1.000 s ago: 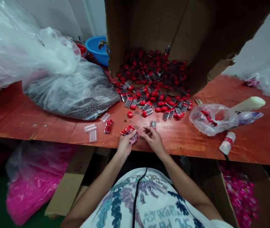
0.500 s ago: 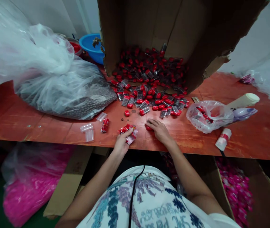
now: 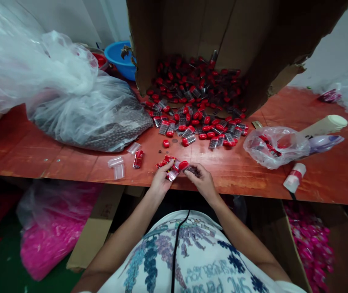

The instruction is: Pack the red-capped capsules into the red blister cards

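Note:
My left hand is closed on a small clear plastic bag with red pieces at the near edge of the red table. My right hand pinches a red-capped clear piece right against that bag's opening. A heap of the same red-capped pieces spills out of a torn cardboard box just beyond the hands. One filled small bag and two empty clear bags lie to the left of my left hand.
A large clear sack of small dark beads lies at the left. A blue bowl stands behind it. At the right lie a plastic bag, a cream bottle and a white roll. Pink-filled bags sit below the table.
My right hand reached forward to the table, picked up a red-capped piece and came back to the small bag in my left hand. The view shifted slightly.

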`<state>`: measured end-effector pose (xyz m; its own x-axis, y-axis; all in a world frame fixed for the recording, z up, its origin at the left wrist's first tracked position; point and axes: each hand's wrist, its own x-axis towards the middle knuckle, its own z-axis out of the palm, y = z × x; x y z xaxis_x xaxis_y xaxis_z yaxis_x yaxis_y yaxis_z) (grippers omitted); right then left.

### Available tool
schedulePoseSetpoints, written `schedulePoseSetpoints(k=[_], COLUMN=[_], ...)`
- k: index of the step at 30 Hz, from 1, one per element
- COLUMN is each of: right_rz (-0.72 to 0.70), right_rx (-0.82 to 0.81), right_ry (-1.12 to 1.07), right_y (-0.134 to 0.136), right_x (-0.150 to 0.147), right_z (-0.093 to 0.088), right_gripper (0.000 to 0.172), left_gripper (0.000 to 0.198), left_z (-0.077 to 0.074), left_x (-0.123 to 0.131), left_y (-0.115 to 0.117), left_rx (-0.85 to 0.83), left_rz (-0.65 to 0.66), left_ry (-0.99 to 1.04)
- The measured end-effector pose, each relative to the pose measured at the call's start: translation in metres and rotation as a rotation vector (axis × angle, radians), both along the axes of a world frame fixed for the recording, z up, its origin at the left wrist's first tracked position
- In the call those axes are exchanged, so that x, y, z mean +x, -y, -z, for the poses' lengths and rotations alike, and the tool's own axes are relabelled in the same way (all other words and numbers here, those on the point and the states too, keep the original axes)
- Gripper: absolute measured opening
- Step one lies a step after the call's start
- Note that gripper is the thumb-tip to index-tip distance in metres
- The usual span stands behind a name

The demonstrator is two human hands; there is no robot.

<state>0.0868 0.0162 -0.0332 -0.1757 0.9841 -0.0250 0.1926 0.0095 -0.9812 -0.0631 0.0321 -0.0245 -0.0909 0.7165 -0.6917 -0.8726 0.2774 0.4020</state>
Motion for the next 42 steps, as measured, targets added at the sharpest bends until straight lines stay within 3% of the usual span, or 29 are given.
schedulePoseSetpoints(k=[3, 9, 19, 24, 28, 30, 34, 36, 42], right_rz=[0.048, -0.037, -0.086, -0.055, 0.001, 0.006, -0.02, -0.014, 0.025], right_rx=[-0.006, -0.009, 0.107, -0.107, 0.079, 0.096, -0.165, -0.212, 0.014], right_ry=[-0.001, -0.015, 0.04, -0.111, -0.003, 0.009, -0.167, -0.215, -0.103], right_y=[0.0, -0.001, -0.001, 0.003, 0.006, 0.007, 0.006, 0.005, 0.004], right_x=[-0.003, 0.001, 0.008, 0.004, 0.003, 0.004, 0.004, 0.004, 0.005], right_z=[0.003, -0.001, -0.012, -0.01, -0.017, -0.02, -0.019, -0.018, -0.019], right_gripper=[0.034, 0.033, 0.033, 0.034, 0.025, 0.024, 0.029, 0.031, 0.028], left_gripper=[0.006, 0.016, 0.028, 0.031, 0.033, 0.031, 0.03, 0.03, 0.025], left_z=[-0.003, -0.005, -0.01, -0.012, -0.01, -0.01, -0.012, -0.014, -0.014], left_x=[0.004, 0.006, 0.006, 0.0, 0.001, 0.001, 0.0, -0.001, 0.005], left_y=[0.002, 0.01, 0.021, 0.02, 0.021, 0.023, 0.024, 0.023, 0.021], left_rx=[0.023, 0.166, 0.386, 0.362, 0.352, 0.355, 0.394, 0.41, 0.396], left_rz=[-0.004, -0.03, 0.134, 0.241, 0.199, 0.18, 0.264, 0.276, 0.182], left_ry=[-0.063, -0.21, -0.527, -0.513, -0.502, -0.502, -0.473, -0.464, -0.527])
